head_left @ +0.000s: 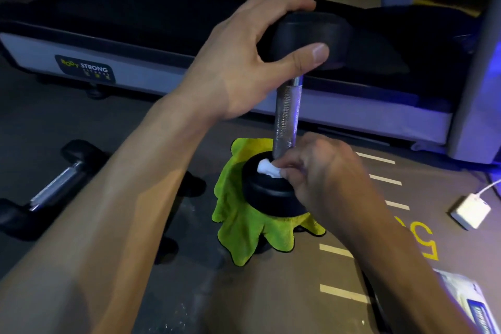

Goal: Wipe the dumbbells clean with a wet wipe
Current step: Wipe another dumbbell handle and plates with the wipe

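Observation:
A black dumbbell [287, 114] with a knurled metal handle stands upright on a bright green cloth [244, 230] on the floor. My left hand [244, 62] grips its upper head from the left, fingers over the top and thumb across the front. My right hand [322, 179] pinches a crumpled white wet wipe [267, 168] and presses it on the top face of the lower head, beside the handle. A second dumbbell [54, 187] lies on its side at the left.
A treadmill base [135, 73] with a "Body Strong" label runs across behind the dumbbell. A white charger [471, 210] with its cable lies on the floor at the right. A wipe packet [469, 304] sits at the bottom right. Painted lines and yellow numerals mark the floor.

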Tool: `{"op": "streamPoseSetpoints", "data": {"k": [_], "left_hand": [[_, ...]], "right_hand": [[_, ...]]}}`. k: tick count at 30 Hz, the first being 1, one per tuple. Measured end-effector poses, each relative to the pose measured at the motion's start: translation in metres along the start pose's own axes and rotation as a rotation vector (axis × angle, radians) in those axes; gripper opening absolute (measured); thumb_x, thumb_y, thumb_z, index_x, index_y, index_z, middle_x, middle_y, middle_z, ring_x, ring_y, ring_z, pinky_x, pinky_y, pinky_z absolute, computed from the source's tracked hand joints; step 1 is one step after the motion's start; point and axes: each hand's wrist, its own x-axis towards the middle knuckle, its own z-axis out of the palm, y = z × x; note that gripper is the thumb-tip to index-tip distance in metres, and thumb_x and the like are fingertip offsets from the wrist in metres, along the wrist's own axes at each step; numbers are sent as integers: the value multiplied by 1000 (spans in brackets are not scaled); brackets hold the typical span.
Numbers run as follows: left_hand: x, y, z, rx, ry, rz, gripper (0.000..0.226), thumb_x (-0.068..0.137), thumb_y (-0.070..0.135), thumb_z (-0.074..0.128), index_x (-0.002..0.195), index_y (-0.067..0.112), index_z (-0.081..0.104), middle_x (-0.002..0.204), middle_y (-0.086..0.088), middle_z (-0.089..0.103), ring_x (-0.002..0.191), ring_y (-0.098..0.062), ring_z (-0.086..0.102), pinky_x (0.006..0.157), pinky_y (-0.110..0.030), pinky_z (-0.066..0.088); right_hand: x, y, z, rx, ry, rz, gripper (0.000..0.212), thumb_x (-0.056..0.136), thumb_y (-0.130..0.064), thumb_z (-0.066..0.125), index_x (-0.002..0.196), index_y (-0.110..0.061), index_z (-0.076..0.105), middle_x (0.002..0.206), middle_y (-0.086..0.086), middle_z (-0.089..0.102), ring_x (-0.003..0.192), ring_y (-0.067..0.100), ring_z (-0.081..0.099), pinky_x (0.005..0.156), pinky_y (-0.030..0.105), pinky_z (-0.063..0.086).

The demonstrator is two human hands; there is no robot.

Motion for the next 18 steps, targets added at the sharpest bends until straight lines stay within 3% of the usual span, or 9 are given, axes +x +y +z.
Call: {"op": "streamPoseSetpoints", "data": {"k": [3,7,10,13,15,18], "left_hand": [[1,-1,0,-1,7,-12,56,93,62,65,143,40,54,125,18,56,113,10,54,87,2,36],[3,-3,-1,6,13,-24,56,93,63,65,143,41,54,130,17,57,116,6,55,91,0,37],[2,-3,0,-11,19,-26,56,92,63,64,143,40,55,133,15,58,122,3,55,98,-6,39],[2,-1,2,-4,18,-25,56,93,62,65,143,38,55,131,14,57,120,3,56,94,-2,38],[2,0,2,-5,23,-22,56,93,62,65,143,38,56,130,13,58,118,3,57,93,-2,38],[1,0,2,-12,21,-27,57,92,64,64,142,39,55,129,13,58,118,2,57,95,-7,41]], "right_hand": [[-1,8,9,26,131,-104,19,88,-14,75,98,-28,81,96,-8,69,87,19,66,75,33,52],[-6,23,22,86,321,-101,22,90,-10,70,101,-27,80,97,-6,65,84,10,58,70,12,35],[8,22,13,134,437,-171,17,93,-16,67,103,-22,80,97,-2,66,81,11,59,70,18,42],[28,16,0,144,517,-223,16,92,-14,72,106,-17,79,96,1,65,79,15,61,67,28,46],[20,16,6,135,468,-247,14,91,-14,74,103,-17,80,97,-1,66,80,12,62,69,25,47],[-1,21,10,136,244,-218,20,88,-13,76,99,-28,82,98,-12,70,84,9,67,77,27,53]]}}
